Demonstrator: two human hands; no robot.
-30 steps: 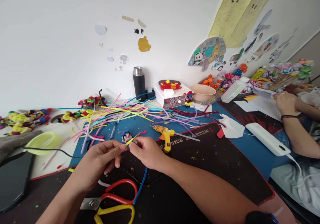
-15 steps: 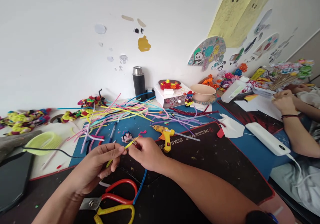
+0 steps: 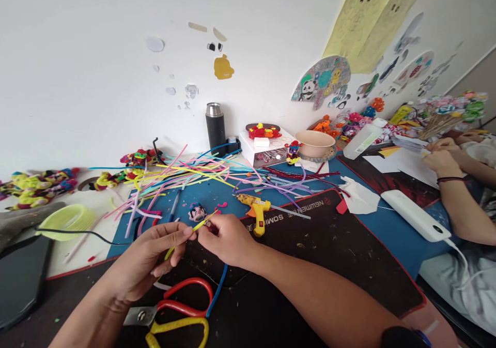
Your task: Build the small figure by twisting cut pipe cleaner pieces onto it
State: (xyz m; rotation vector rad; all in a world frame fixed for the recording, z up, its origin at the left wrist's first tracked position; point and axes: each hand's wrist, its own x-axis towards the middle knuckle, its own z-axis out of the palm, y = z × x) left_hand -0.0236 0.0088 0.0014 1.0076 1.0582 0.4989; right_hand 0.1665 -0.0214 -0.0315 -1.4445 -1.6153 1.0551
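Between the fingertips of my left hand (image 3: pixel 166 247) is a thin yellow pipe cleaner (image 3: pixel 200 226), its tail hanging below the palm. My right hand (image 3: pixel 229 240) is closed in a pinch at the upper part of the same strip, whose thin tip pokes out past the fingers. Just beyond my hands lies a small doll's head (image 3: pixel 197 212) in blue, white and black. A yellow glue gun (image 3: pixel 260 214) rests to the right. Below my hands are scissors (image 3: pixel 182 289) with one red and one yellow handle, and a blue pipe cleaner (image 3: pixel 217 295).
Loose coloured pipe cleaners (image 3: pixel 209 169) spread across the back of the table. Behind them stand a black thermos (image 3: pixel 216 131), a white box (image 3: pixel 248 154) and a beige bowl (image 3: pixel 314 144). At right are a white power bank (image 3: pixel 414 216) and another person's hands (image 3: pixel 442 156).
My right fingers have shifted very slightly along the yellow pipe cleaner, and my left hand stays put. The other person's hands have moved a little.
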